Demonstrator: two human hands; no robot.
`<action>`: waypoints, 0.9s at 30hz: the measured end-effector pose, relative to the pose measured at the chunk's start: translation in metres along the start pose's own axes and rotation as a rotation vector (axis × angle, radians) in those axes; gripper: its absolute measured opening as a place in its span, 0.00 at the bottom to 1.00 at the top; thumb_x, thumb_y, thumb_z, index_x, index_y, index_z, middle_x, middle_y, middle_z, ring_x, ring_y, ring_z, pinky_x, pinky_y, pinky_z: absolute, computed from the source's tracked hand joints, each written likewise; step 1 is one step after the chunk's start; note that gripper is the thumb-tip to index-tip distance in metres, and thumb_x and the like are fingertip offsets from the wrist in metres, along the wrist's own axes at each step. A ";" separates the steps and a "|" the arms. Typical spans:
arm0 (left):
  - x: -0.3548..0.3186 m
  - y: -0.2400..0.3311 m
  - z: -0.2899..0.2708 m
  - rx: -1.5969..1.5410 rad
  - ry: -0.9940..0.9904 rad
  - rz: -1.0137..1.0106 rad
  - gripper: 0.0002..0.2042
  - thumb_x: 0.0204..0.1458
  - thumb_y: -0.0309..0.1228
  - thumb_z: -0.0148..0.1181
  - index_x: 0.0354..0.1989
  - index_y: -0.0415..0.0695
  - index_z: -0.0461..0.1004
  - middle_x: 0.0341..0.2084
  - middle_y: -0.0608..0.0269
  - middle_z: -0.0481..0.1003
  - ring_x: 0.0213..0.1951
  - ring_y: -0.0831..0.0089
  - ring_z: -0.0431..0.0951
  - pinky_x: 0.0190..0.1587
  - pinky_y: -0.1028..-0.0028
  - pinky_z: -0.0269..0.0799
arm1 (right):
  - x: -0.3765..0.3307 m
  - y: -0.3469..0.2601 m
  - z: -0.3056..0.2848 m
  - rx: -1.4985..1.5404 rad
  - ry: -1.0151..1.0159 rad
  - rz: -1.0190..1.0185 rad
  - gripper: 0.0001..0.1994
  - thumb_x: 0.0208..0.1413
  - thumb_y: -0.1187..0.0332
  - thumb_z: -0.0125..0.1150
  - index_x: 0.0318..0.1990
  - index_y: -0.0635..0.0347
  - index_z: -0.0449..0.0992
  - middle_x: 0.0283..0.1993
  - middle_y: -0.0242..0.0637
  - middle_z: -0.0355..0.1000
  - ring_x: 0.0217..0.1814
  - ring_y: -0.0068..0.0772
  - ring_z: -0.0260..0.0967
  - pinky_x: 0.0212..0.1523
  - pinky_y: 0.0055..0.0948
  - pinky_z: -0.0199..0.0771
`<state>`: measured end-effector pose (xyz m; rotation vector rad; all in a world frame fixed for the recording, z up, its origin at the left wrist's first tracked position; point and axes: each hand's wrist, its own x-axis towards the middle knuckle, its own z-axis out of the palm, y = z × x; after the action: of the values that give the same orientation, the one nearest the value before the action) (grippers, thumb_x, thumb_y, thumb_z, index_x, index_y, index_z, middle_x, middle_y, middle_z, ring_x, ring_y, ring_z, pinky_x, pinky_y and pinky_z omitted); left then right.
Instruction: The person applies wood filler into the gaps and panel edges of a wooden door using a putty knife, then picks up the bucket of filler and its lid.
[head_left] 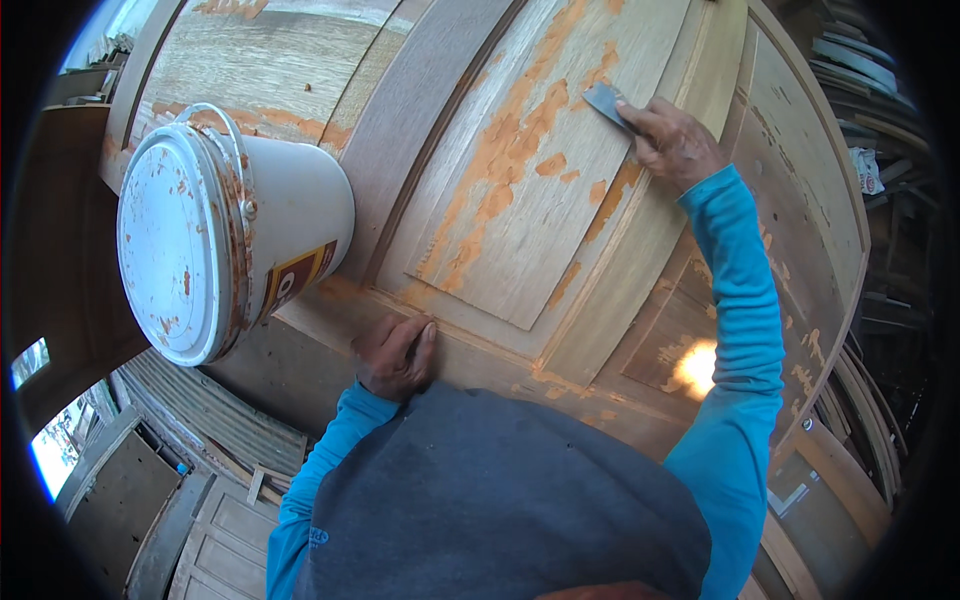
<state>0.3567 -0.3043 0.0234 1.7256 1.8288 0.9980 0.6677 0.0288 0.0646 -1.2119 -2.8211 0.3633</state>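
My right hand [678, 145] is closed around a putty knife [607, 104]. The grey blade lies on the raised panel [590, 190] of a wooden door, just right of its orange filler patches [512, 150]. Smeared filler runs along the panel's left side and in spots by its right edge. My left hand [396, 356] is at the door's near edge with its fingers curled; whether it holds anything is hidden. Left of the panel, a white lidded bucket [285, 190] with a wire handle sits tilted in view, specked with orange.
Another panel with orange smears [270, 60] lies at the far left. More filler-patched wood [800, 200] extends right of the door. Stacked boards [870, 120] stand along the right side, and door panels [225, 550] lean at the lower left.
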 end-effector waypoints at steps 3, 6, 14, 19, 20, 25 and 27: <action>-0.002 0.001 -0.001 0.008 0.011 0.002 0.06 0.54 0.24 0.69 0.39 0.43 0.83 0.24 0.58 0.76 0.22 0.63 0.78 0.25 0.66 0.72 | -0.020 -0.037 -0.019 -0.046 -0.086 0.072 0.17 0.56 0.74 0.61 0.54 0.55 0.79 0.38 0.47 0.72 0.40 0.53 0.76 0.43 0.47 0.79; 0.002 0.001 0.003 -0.011 0.044 0.042 0.05 0.55 0.24 0.69 0.39 0.43 0.83 0.24 0.57 0.77 0.23 0.62 0.78 0.26 0.66 0.73 | -0.054 -0.087 -0.023 0.243 0.020 0.071 0.18 0.56 0.76 0.60 0.55 0.60 0.79 0.38 0.46 0.73 0.38 0.50 0.76 0.41 0.44 0.80; -0.008 -0.005 0.004 -0.014 -0.041 0.021 0.04 0.60 0.23 0.64 0.42 0.39 0.82 0.30 0.54 0.79 0.30 0.63 0.80 0.34 0.67 0.76 | -0.146 -0.225 0.042 0.956 0.166 0.163 0.23 0.57 0.80 0.58 0.62 0.65 0.76 0.36 0.44 0.72 0.35 0.40 0.73 0.40 0.36 0.75; -0.009 -0.011 0.002 -0.027 -0.043 0.154 0.06 0.59 0.24 0.67 0.44 0.41 0.82 0.28 0.57 0.76 0.25 0.67 0.77 0.27 0.69 0.72 | -0.183 -0.258 0.048 0.957 0.177 0.248 0.20 0.57 0.77 0.59 0.59 0.66 0.77 0.41 0.48 0.76 0.40 0.47 0.77 0.44 0.39 0.80; -0.011 -0.013 0.001 -0.030 -0.058 0.160 0.06 0.59 0.24 0.67 0.44 0.41 0.82 0.28 0.56 0.76 0.25 0.67 0.77 0.27 0.69 0.72 | -0.189 -0.260 0.049 0.940 0.183 0.259 0.20 0.57 0.77 0.59 0.59 0.66 0.77 0.41 0.48 0.76 0.40 0.48 0.77 0.44 0.39 0.80; -0.014 -0.023 -0.006 -0.017 -0.124 0.245 0.06 0.60 0.23 0.65 0.44 0.41 0.81 0.29 0.56 0.76 0.27 0.66 0.77 0.31 0.68 0.73 | -0.225 -0.271 0.051 0.886 0.277 0.384 0.19 0.57 0.76 0.60 0.57 0.66 0.77 0.42 0.48 0.76 0.42 0.49 0.78 0.45 0.40 0.80; -0.014 -0.024 -0.010 0.005 -0.157 0.272 0.07 0.60 0.22 0.64 0.45 0.41 0.80 0.29 0.55 0.76 0.28 0.65 0.77 0.32 0.67 0.73 | -0.237 -0.280 0.054 0.865 0.293 0.426 0.19 0.57 0.75 0.60 0.57 0.65 0.78 0.42 0.47 0.76 0.42 0.49 0.78 0.45 0.40 0.81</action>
<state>0.3354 -0.3192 0.0092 2.0337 1.5288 0.9277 0.6258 -0.3383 0.0885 -1.4297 -1.7804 1.1502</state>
